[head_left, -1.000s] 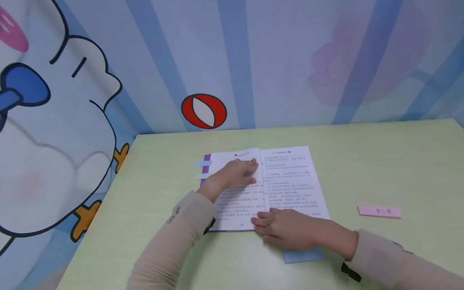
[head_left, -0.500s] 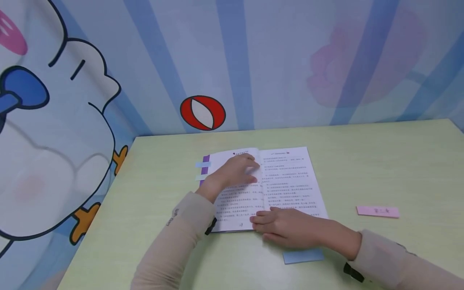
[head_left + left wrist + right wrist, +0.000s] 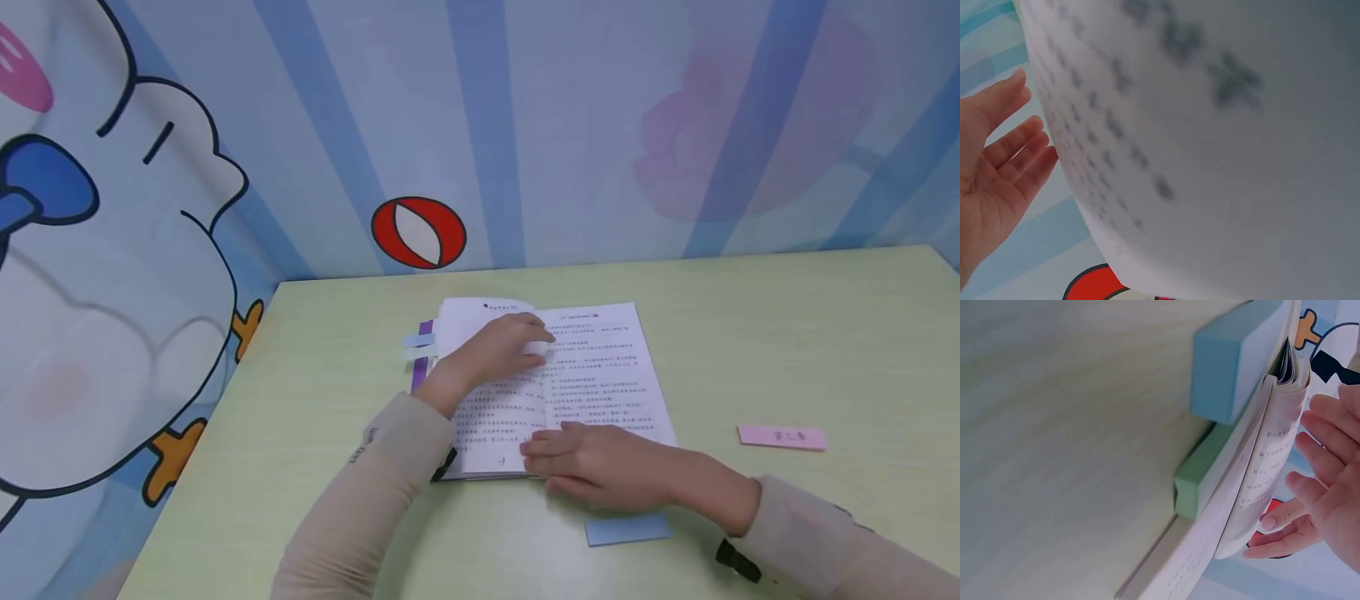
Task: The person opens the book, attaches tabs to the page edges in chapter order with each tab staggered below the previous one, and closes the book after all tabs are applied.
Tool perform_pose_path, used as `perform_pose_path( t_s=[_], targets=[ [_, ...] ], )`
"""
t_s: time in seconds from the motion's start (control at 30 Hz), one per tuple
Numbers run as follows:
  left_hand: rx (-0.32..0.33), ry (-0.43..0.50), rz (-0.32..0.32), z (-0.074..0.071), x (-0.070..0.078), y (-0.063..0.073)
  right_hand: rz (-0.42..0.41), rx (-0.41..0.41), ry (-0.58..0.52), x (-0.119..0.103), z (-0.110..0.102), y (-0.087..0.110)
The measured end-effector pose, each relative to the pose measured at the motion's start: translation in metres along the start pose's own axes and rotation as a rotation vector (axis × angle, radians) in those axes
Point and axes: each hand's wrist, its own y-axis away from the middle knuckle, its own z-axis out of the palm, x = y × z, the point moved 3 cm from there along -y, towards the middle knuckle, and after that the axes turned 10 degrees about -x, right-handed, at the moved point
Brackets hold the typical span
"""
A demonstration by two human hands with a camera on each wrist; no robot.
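An open book (image 3: 603, 375) with printed text lies on the table. My left hand (image 3: 498, 346) lies across its left page (image 3: 480, 425), fingertips reaching past the centre fold. That page bulges upward and fills most of the left wrist view, with the left hand (image 3: 1004, 150) at its edge, fingers loosely extended. My right hand (image 3: 600, 462) rests at the bottom of the fold, fingers extended together. In the right wrist view the right hand (image 3: 1335, 450) is beside the raised, curved page (image 3: 1272, 456). Neither hand grips anything.
A blue paper piece (image 3: 628, 530) lies in front of the right hand; a green one (image 3: 1194, 487) shows beside it in the right wrist view. A pink labelled strip (image 3: 782, 437) lies to the right. Pale tabs (image 3: 418, 341) stick out at the book's left edge. A painted wall (image 3: 585, 133) stands behind.
The left page has risen, its outer edge shifting right and exposing more of what lies under it. My left hand has slid slightly right over the fold. The right hand has barely moved.
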Motion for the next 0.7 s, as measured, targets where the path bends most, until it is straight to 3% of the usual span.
perform_pose_path(
  t_s=[0.33, 0.57, 0.7],
  targets=[
    [-0.013, -0.010, 0.062, -0.004, 0.020, -0.010, 0.004, 0.094, 0.011, 0.008, -0.006, 0.010],
    [-0.029, 0.009, 0.102, -0.007, 0.036, -0.019, 0.067, 0.142, 0.024, 0.020, -0.017, 0.031],
    [-0.036, 0.004, 0.143, -0.009, 0.047, -0.026, 0.075, 0.210, 0.079, 0.029, -0.023, 0.048]
  ],
)
